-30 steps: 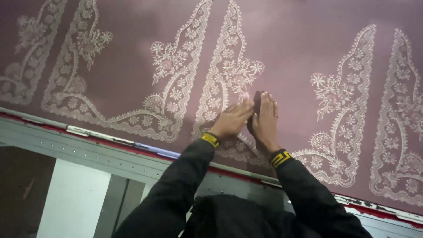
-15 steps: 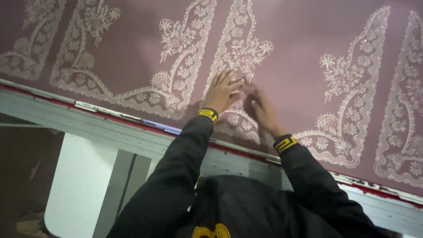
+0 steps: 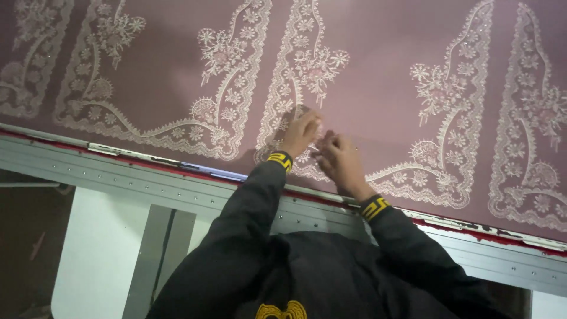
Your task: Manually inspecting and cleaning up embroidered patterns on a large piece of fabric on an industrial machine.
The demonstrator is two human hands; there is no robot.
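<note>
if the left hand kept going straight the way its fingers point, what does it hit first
Likely more of the white floral embroidery on the mauve fabric. The left hand already rests on that cloth, fingers pointing up the panel, and nothing else shows in that line.

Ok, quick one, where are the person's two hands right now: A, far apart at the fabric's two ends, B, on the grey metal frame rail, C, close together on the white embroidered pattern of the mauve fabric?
C: the left hand and right hand sit close together on the white embroidery of the mauve fabric, above the grey metal frame rail.
</note>
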